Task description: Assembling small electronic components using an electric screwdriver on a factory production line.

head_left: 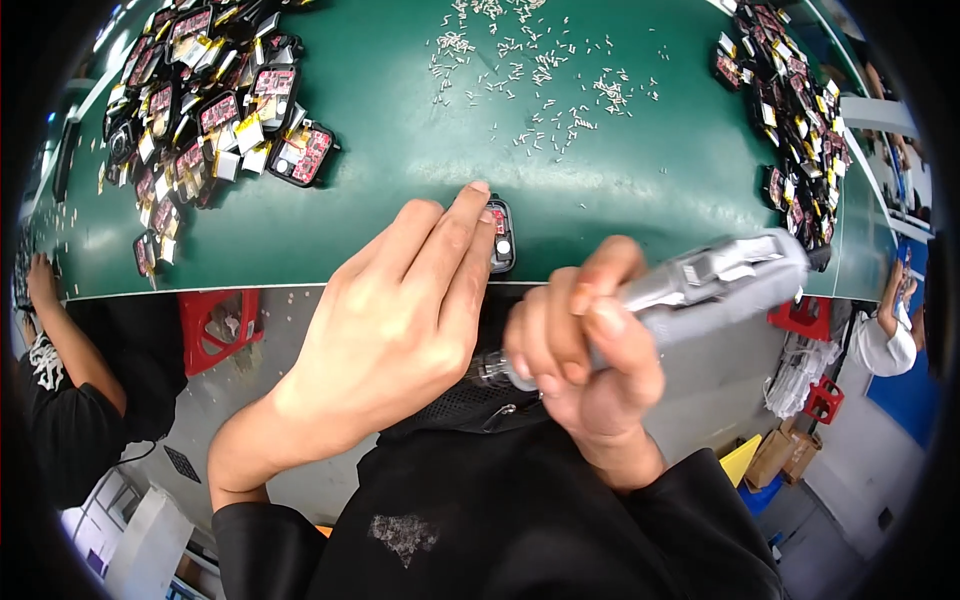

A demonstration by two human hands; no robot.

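Observation:
A small black plastic casing [503, 237] with a red circuit board and a round white part lies near the front edge of the green table. My left hand [400, 300] reaches over its left side, fingers stretched along and against it; the thumb is hidden. To the right, my right hand [590, 330] is wrapped round a grey electric screwdriver [715, 280], blurred by motion. The screwdriver's body slants up to the right, and its narrow clear end [488, 368] points down left, below the table edge and apart from the casing.
Heaped casings with red boards and silver battery pouches [225, 130] cover the table's far left; another heap [795, 130] lines the right. Many tiny pale pins [540, 75] are scattered at the back. Red stools [220, 325] stand below the edge. Other people's arms [75, 330] show at both sides.

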